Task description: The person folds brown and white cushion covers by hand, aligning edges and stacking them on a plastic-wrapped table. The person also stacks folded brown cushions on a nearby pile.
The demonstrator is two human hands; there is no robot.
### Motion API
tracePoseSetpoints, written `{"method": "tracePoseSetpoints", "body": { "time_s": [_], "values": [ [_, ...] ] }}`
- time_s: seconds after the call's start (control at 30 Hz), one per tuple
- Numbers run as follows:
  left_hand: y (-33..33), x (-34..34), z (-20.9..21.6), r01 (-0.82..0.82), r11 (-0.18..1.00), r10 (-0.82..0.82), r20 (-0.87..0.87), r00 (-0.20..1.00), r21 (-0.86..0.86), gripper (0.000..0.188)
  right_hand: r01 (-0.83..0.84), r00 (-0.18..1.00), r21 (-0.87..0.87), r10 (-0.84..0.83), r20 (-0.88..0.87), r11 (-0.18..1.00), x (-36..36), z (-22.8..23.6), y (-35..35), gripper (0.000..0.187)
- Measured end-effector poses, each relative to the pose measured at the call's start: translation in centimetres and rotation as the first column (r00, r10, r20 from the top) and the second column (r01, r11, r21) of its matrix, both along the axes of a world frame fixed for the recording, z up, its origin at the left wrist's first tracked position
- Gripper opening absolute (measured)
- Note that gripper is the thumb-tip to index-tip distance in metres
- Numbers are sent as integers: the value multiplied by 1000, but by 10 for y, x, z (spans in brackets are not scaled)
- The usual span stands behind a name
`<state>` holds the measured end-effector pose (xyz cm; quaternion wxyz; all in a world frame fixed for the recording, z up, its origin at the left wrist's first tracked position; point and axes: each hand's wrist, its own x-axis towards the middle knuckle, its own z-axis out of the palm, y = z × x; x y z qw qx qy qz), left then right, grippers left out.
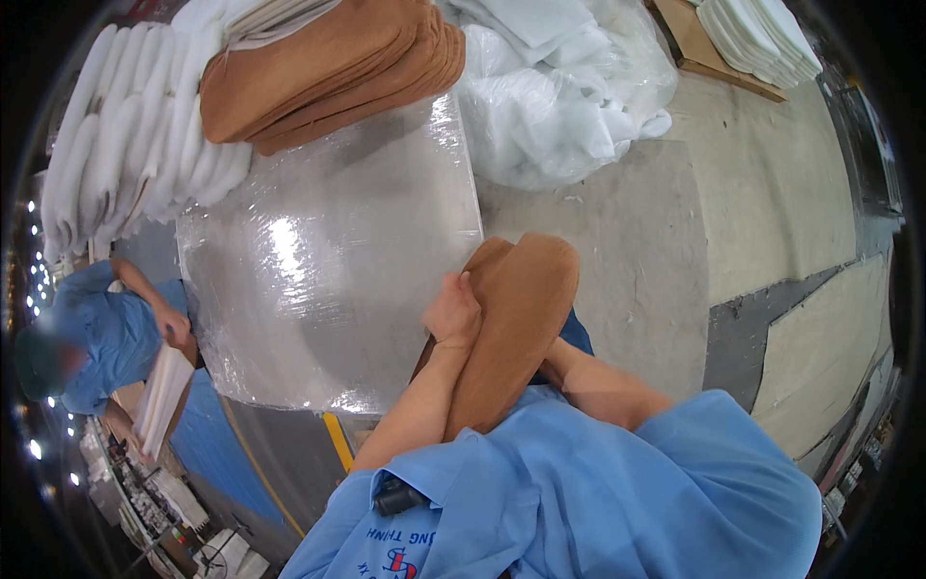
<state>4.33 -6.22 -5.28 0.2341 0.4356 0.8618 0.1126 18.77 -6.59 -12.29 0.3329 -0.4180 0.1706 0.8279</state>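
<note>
Upright in front of my body are brown oblong pads with rounded ends (526, 299), at least two, one overlapping the other. My left hand (453, 311) is closed round the left edge of these pads, near their upper end. My right forearm comes in from the right and passes behind the pads. The pads hide my right hand, so its fingers cannot be seen. The pads' lower end rests close to my blue shirt.
A plastic-wrapped grey slab (338, 241) lies ahead on the left, with a stack of brown pads (318, 72) at its far end. White fluffy rolls (125, 125) stand beside it. Plastic-wrapped white padding (559, 106) lies ahead. On the left, another person (116, 328) handles a pale stack (164, 396).
</note>
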Motion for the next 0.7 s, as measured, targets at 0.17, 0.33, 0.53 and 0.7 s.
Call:
{"method": "tracePoseSetpoints", "body": {
  "time_s": [0.17, 0.33, 0.53, 0.7],
  "values": [
    [4, -8, -2, 81, 994, -80, -19, 997, 70, 32, -31, 999, 15, 31, 23, 999, -2, 6, 9, 52],
    [12, -5, 0, 119, 992, -116, -85, 990, 37, 34, -38, 998, 6, 38, 40, 999, -2, 8, 8, 51],
    [8, -5, -9, 92, 996, -92, -86, 992, 5, 38, -4, 998, -6, 4, 61, 1000, -8, 11, 13, 49],
    [26, -19, 4, 167, 986, -166, 84, 983, -10, 53, 29, 991, -12, -27, 132, 1000, -7, 19, 26, 48]
  ]
}}
